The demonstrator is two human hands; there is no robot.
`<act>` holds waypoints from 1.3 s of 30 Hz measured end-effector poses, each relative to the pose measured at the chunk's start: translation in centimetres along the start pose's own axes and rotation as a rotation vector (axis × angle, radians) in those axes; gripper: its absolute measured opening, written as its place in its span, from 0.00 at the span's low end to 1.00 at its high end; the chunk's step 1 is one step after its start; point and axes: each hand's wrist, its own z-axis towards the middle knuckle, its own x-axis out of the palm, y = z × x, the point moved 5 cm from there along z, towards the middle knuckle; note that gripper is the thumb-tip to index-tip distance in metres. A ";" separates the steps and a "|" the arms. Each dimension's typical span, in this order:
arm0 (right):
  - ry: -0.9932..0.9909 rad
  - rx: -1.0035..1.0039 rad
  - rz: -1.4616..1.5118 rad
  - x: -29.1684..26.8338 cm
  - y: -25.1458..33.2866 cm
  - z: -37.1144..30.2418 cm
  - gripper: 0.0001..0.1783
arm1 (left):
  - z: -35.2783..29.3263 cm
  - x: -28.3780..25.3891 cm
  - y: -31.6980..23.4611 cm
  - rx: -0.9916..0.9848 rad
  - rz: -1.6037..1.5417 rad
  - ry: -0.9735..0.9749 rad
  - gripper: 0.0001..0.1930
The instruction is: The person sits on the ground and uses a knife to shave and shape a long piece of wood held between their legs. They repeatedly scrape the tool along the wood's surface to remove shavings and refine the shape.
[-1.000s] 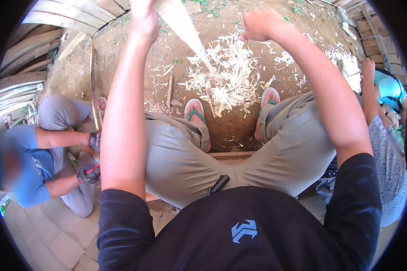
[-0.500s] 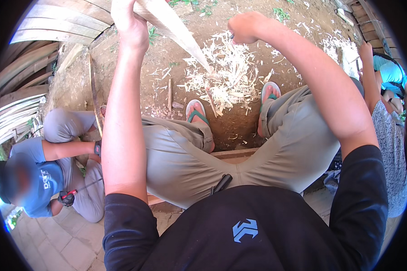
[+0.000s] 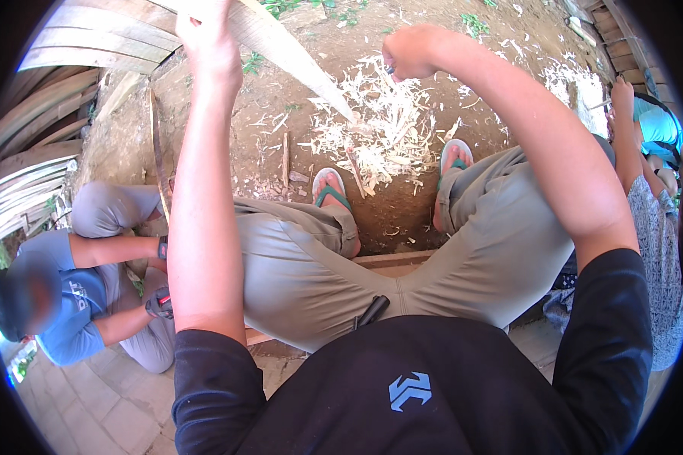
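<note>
In the upper left my left hand [image 3: 211, 47] grips a pale, flat piece of wood [image 3: 288, 57], though my fingertips are partly lost at the top edge. The wood tapers to a narrow tip that reaches down toward a heap of wood shavings [image 3: 391, 140]. Across from it, beyond those shavings, my right hand [image 3: 416, 53] is closed like a fist. A small dark end of something pokes out of its lower side; the rest is hidden, so its kind cannot be told.
My sandalled feet [image 3: 331, 189] flank the shavings on bare soil. Left of me a person [image 3: 83, 296] in a blue shirt and gloves sits near a long thin wooden strip [image 3: 158, 152]. Another person [image 3: 653, 125] is at the far right. Stacked planks [image 3: 49, 114] line the left.
My left hand has shifted slightly left, turning the wood a little. My right hand is nearly still. The gloved hand of the person on the left has moved up and right.
</note>
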 end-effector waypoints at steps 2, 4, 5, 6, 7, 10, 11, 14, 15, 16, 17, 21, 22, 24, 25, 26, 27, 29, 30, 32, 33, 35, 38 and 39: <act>-0.011 -0.028 -0.012 0.0 0.3 -0.2 0.21 | -0.2 0.7 -0.7 0.016 0.070 -0.033 0.17; -0.048 -0.070 -0.023 -0.2 0.9 -0.4 0.18 | -0.5 0.9 -0.7 -0.175 -0.016 -0.007 0.16; -0.089 -0.101 0.021 -0.4 1.2 -0.7 0.18 | -0.7 1.0 -0.6 -0.271 -0.057 0.005 0.16; -0.130 -0.133 0.066 -0.6 1.4 -1.2 0.18 | -0.7 1.1 -0.9 -0.251 -0.054 0.019 0.16; -0.172 -0.162 0.111 -1.0 1.6 -1.4 0.18 | -0.6 1.2 -1.0 -0.231 -0.052 0.035 0.16; -0.177 -0.227 0.117 -1.4 2.3 -1.5 0.16 | -0.7 1.3 -1.0 -0.282 -0.141 0.031 0.18; -0.213 -0.232 0.092 -1.7 2.6 -1.7 0.16 | -0.9 1.2 -0.8 -0.318 -0.187 0.022 0.18; -0.294 -0.238 0.037 -2.2 3.1 -1.8 0.15 | -1.0 1.1 -0.5 -0.335 -0.225 0.048 0.21; -0.304 -0.232 0.031 -2.2 3.1 -1.7 0.15 | -1.0 1.2 -0.2 -0.334 -0.265 0.081 0.22; -0.314 -0.228 0.023 -2.1 3.2 -1.6 0.14 | -1.1 1.0 0.2 -0.332 -0.303 0.112 0.22; -0.331 -0.240 0.011 -2.0 3.3 -1.5 0.15 | -1.1 0.8 0.7 -0.329 -0.345 0.144 0.23; -0.358 -0.249 -0.015 -0.8 4.2 -1.0 0.16 | -0.6 0.3 7.0 -0.516 -0.799 0.167 0.24; -0.354 -0.236 -0.016 -0.5 4.7 -1.0 0.16 | -0.6 1.0 6.6 -0.527 -0.812 0.192 0.24; -0.270 -0.182 0.000 0.6 5.8 -0.9 0.18 | -0.7 1.7 5.5 -0.478 -0.696 0.237 0.24; -0.229 -0.158 0.011 1.1 6.3 -0.7 0.19 | -1.0 2.3 2.6 -0.418 -0.565 0.256 0.24; -0.220 -0.154 -0.026 1.5 6.5 -0.5 0.19 | -1.2 2.7 0.6 -0.353 -0.439 0.274 0.24; -0.210 -0.150 -0.063 2.1 6.7 -0.1 0.18 | -1.2 2.9 0.5 -0.375 -0.445 0.273 0.24; -0.230 -0.161 -0.103 2.9 6.3 0.8 0.18 | -1.1 2.7 0.4 -0.416 -0.448 0.264 0.24; -0.200 -0.151 -0.078 3.0 5.1 1.4 0.17 | -1.2 2.9 0.3 -0.388 -0.451 0.270 0.24; -0.138 -0.145 -0.026 2.5 3.6 2.0 0.17 | -1.4 3.0 0.2 -0.333 -0.448 0.275 0.24; -0.149 -0.172 0.030 1.9 3.2 1.8 0.17 | -1.4 2.9 0.0 -0.336 -0.452 0.301 0.24; -0.163 -0.230 0.140 0.2 2.5 0.6 0.17 | -1.8 3.0 -0.7 -0.345 -0.461 0.349 0.25; -0.225 -0.222 0.172 -1.2 2.4 -0.8 0.18 | -2.3 2.9 -0.9 -0.319 -0.388 0.247 0.26; -0.229 -0.230 0.192 -1.3 2.7 -0.9 0.18 | -2.0 2.4 -0.6 -0.286 -0.334 0.263 0.27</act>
